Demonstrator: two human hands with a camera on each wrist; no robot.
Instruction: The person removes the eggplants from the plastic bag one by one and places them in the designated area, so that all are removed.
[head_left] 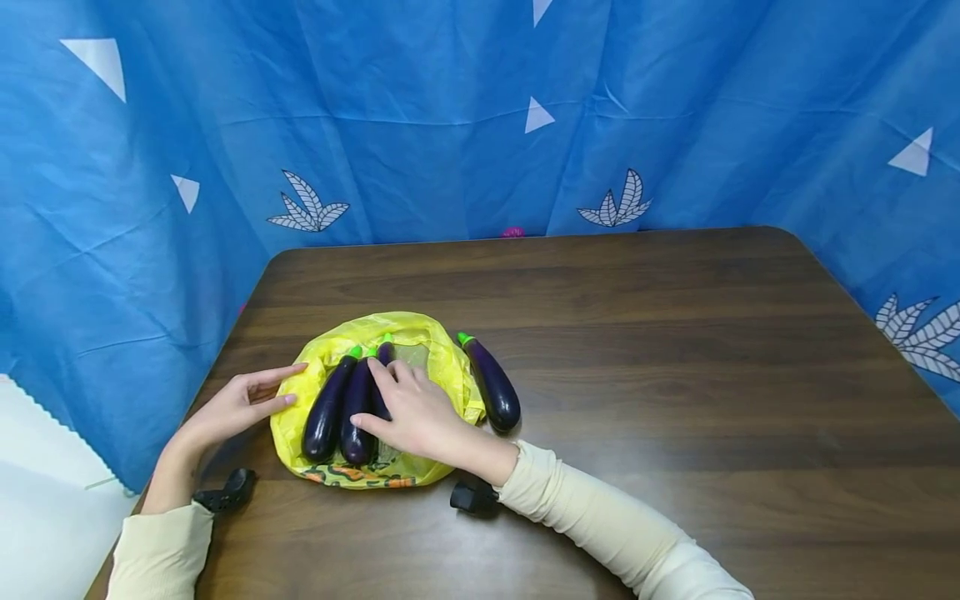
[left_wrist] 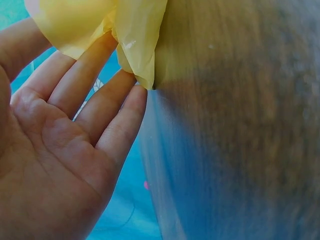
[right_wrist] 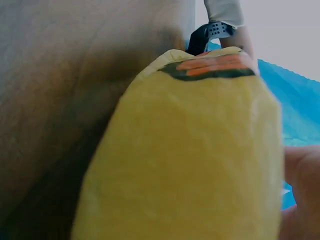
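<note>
Three dark purple eggplants with green stem ends lie side by side inside an opened yellow plastic bag. My left hand is at the bag's left rim. In the left wrist view its fingers stretch out loosely against the thin yellow plastic. My right hand reaches over the bag's right side, thumb and fingers spread over the eggplants, partly hiding the rightmost one. In the right wrist view the bag's side covers most of this hand. Another eggplant lies on the table, right beside the bag.
The brown wooden table stretches away to the right and back. Behind it hangs a blue curtain with white triangles and leaf prints. Black wrist cameras are strapped on both wrists.
</note>
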